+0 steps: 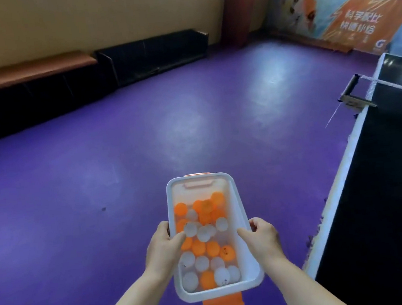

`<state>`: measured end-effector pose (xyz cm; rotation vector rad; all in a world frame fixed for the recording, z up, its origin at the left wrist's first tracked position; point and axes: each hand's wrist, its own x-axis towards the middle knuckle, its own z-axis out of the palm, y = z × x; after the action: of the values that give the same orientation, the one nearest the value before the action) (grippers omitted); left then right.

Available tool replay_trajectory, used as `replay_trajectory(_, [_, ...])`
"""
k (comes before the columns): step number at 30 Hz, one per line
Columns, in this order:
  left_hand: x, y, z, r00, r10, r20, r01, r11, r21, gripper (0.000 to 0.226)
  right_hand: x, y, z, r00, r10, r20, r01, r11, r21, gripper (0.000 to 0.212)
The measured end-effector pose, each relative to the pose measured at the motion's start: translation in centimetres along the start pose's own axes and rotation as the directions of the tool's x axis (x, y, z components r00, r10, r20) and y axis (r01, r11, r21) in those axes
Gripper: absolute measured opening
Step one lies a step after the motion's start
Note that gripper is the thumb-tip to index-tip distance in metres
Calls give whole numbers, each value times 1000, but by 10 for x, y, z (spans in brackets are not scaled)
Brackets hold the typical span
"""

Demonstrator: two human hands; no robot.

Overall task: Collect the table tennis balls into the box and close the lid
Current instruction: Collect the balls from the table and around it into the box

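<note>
The clear plastic box point(210, 236) sits at six o'clock in the view, carried in the air in front of the person, above the floor and not resting on anything. Orange and white table tennis balls point(206, 242) lie loose across its bottom in roughly a single layer. Its white rim is bare, with no lid on it that I can make out, and an orange latch point(223, 304) hangs from the near end with another at the far end. The left hand point(164, 246) clamps the long side at nine o'clock, thumb hooked over the rim onto the balls; the right hand point(263, 236) grips the opposite side at three o'clock, thumb along the edge.

The risk, as I judge it, is a tilt: with the box apparently open, a dip at either end would send the balls rolling together and over the rim. A slipped grip on the smooth wall would do the same, and the balls would scatter far.

Below is a glossy purple floor point(96, 164), bare of balls as far as I can see. A black table tennis table point(383, 181) with its net post stands at three o'clock. A low bench point(25, 72) runs along the wall at eleven o'clock, and an orange banner point(360, 21) leans at one o'clock.
</note>
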<state>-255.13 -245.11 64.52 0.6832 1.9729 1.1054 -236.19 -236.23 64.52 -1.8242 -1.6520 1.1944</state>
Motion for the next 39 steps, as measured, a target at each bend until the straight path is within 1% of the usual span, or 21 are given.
replay_trajectory(3, [48,9,-5,1000,0,1,0,1000,-13,10,43,-26,16,1000,-7,16,7,1000,12,18])
replay_trajectory(4, [65,14,-6,1000,-4,-2,4,1000,-9,8,59,-34,21,1000,-9,16,9,1000,19,19])
replay_trajectory(8, [140,45,-8,1000,-13,-11,13,1000,-1,17,138,-72,42,999,-23,33,22,999,46,16])
replay_trajectory(11, [204,79,-11,998,-29,-50,28,999,-22,27,205,-110,55,995,-66,76,60,995,80,13])
replay_trajectory(14, [268,116,-9,994,-48,-99,42,997,-65,22,271,-156,60,990,-93,107,81,990,114,15])
replay_trajectory(16, [308,138,-3,991,-47,-129,35,995,-96,23,312,-181,59,987,-114,112,99,986,133,17])
replay_trajectory(21, [390,180,25,991,-63,-115,44,986,-163,17,394,-215,52,992,-103,76,90,984,155,13])
replay_trajectory(24, [445,204,50,996,-55,-73,41,982,-182,5,443,-222,46,998,-55,28,48,978,203,11])
replay_trajectory(26, [486,222,69,999,-36,-21,32,985,-172,3,478,-226,41,999,-21,-28,27,976,215,12])
replay_trajectory(30, [570,263,105,995,10,99,5,988,-154,5,552,-240,31,989,27,-147,7,974,226,13])
replay_trajectory(34, [658,317,138,975,39,218,-8,990,-141,7,632,-269,18,965,90,-244,-29,970,243,14])
replay_trajectory(37, [720,361,163,953,46,301,-12,993,-115,17,688,-292,6,938,154,-311,-69,961,268,14])
replay_trajectory(39, [756,390,183,932,56,358,-27,996,-85,21,719,-304,-4,917,180,-356,-74,954,291,18])
